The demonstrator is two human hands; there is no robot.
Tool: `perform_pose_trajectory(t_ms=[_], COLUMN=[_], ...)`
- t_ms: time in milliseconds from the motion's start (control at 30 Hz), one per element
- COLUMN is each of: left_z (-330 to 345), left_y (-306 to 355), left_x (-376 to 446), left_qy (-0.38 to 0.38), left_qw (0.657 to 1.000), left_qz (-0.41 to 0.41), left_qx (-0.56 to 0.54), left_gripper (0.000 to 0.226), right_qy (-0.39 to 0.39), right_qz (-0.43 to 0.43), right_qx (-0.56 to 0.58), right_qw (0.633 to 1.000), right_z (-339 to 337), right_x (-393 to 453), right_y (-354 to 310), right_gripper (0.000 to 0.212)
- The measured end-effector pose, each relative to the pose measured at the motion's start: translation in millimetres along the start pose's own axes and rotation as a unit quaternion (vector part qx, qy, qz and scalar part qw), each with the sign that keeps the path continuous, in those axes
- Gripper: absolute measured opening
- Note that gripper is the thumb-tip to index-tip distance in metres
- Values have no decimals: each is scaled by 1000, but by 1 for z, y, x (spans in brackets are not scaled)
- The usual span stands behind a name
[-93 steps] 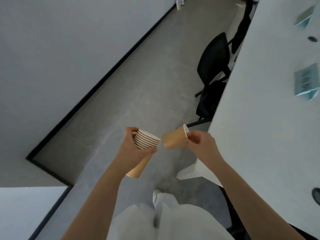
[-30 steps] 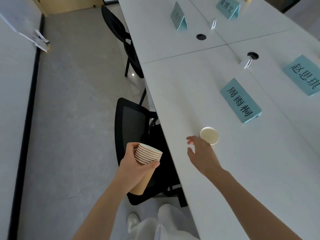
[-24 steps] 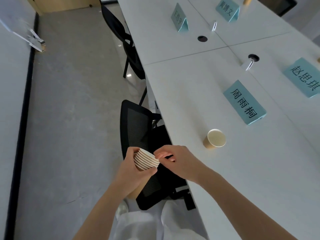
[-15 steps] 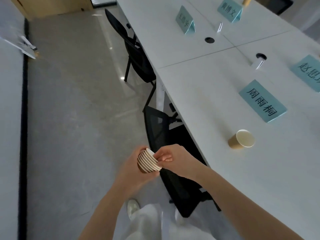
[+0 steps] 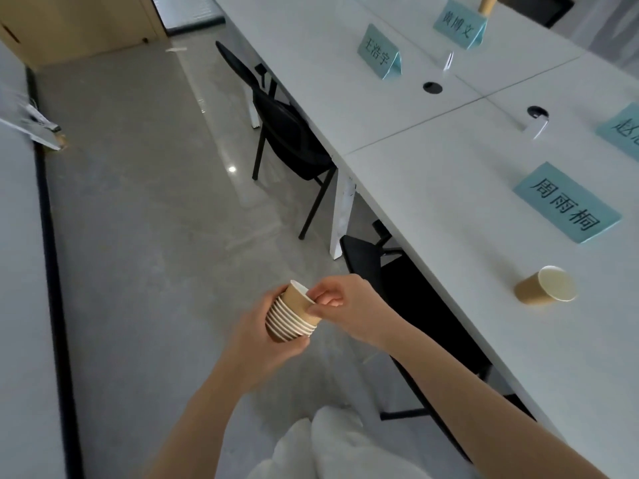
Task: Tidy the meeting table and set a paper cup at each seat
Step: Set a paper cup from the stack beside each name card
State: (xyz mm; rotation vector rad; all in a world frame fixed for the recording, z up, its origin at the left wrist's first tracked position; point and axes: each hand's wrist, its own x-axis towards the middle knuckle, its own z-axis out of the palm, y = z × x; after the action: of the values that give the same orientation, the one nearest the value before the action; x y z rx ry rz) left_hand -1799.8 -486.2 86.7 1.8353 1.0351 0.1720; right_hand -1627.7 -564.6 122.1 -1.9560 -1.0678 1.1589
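While the left hand (image 5: 257, 335) is gripping the cup stack (image 5: 292, 319) over the floor, the right hand (image 5: 345, 307) is pinching its top cup (image 5: 300, 300) with curled fingers. Farther right, a single cup (image 5: 544, 285) is standing on the table (image 5: 432, 188) near a name card (image 5: 567, 203).

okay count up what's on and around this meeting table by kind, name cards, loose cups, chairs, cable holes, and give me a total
Name cards: 4, the last cut off by the frame edge
Cups standing on the table: 2
Chairs: 2
Cable holes: 2
Total: 10
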Motion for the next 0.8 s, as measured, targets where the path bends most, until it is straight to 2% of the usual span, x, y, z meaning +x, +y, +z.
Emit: perform_pose_trajectory(t_ms=[133, 267, 433, 600, 800], left_z=[-12, -26, -54, -86, -116], left_y=[-1, 7, 26, 51, 72], left_x=[34, 82, 163, 236, 316], left_qy=[8, 18, 18, 9, 7], left_qw=[1000, 999, 999, 999, 1000], left_qz=[-22, -40, -47, -32, -24], left_qx=[4, -6, 13, 23, 4], left_gripper=[76, 82, 71, 73, 62], right_qy=[45, 56, 65, 69, 89], right_qz=[11, 8, 13, 11, 2], right_qx=[-4, 0, 28, -19, -36], right_qw=[999, 998, 997, 997, 995], right_z=[-7, -18, -64, -107, -150], right_x=[31, 72, 139, 207, 279], right_y=[-8, -21, -33, -59, -84], right_gripper=[16, 20, 23, 24, 20])
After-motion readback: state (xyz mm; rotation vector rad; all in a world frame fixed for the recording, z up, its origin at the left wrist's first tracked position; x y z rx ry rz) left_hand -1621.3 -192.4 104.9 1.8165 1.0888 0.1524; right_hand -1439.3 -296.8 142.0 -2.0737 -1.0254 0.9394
